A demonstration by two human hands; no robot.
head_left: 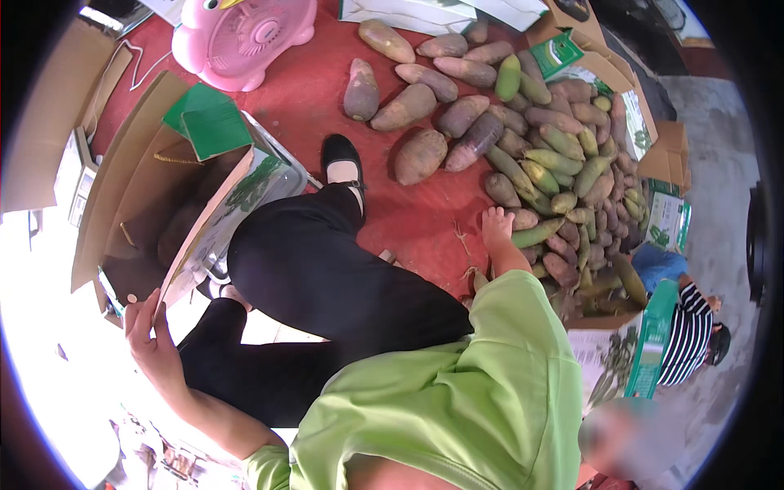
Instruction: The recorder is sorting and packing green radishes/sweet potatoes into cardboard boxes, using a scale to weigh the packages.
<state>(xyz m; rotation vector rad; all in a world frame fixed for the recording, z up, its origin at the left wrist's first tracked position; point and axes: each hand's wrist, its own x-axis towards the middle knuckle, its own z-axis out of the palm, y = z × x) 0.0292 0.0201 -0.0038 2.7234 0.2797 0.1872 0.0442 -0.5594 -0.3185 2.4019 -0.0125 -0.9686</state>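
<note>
At the lower left my left hand [151,343] is closed on the edge of a large open cardboard box [214,224]. Inside, the box is dark, and what lies in it is hard to make out. My right hand [496,231] reaches to the near left edge of a heap of vegetables, fingers stretched out against a small purple-brown tuber [524,219]. Just beside it lies a long green vegetable [537,233]. The heap mixes purple-brown tubers like sweet potatoes [420,155] with cucumber-shaped green ones [559,140]. My palm and thumb are partly hidden.
A pink fan [249,37] stands on the red floor covering [400,220] at the far left. Open cartons [661,155] border the heap on the right, and another printed carton [604,355] holds vegetables near my right elbow. Two people are at the right; one wears a striped top [688,347].
</note>
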